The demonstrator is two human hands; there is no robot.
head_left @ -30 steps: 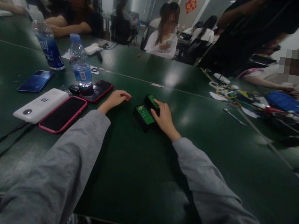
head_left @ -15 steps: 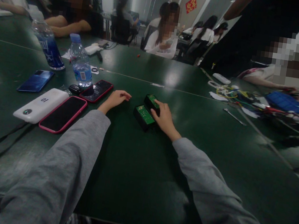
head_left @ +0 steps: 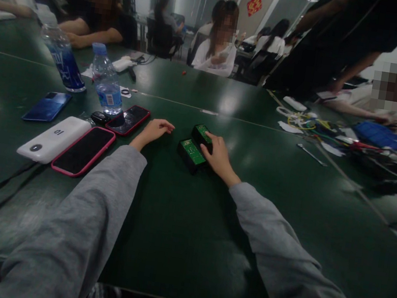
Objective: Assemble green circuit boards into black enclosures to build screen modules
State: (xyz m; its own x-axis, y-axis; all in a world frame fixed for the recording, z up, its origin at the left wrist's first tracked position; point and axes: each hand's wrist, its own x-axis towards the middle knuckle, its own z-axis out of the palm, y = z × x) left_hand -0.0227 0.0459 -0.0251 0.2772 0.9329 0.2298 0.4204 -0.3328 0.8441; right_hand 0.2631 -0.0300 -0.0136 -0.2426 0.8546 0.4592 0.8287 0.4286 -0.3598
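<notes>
Two small black boxes with green circuit boards on top sit side by side on the green table (head_left: 181, 216). My right hand (head_left: 220, 158) has its thumb and fingers around the right end of the farther circuit-board box (head_left: 201, 130), partly hiding it. The nearer circuit-board box (head_left: 191, 152) lies just below my right thumb. To the left of both, my left hand (head_left: 154, 131) rests over the table, its fingers loosely bent and holding nothing. Just left of that hand lies a phone in a red case (head_left: 130, 120).
On the left are a pink-cased phone (head_left: 83, 150), a white power bank (head_left: 54, 138), a blue phone (head_left: 47, 106) and two bottles, one a clear water bottle (head_left: 108, 83). Tangled cables (head_left: 309, 123) and a wrench (head_left: 311, 155) lie to the right. Other people sit around.
My hands and both boxes stay where they were. At the back right, a standing person in dark clothing has shifted, with an arm now lowered toward the table.
</notes>
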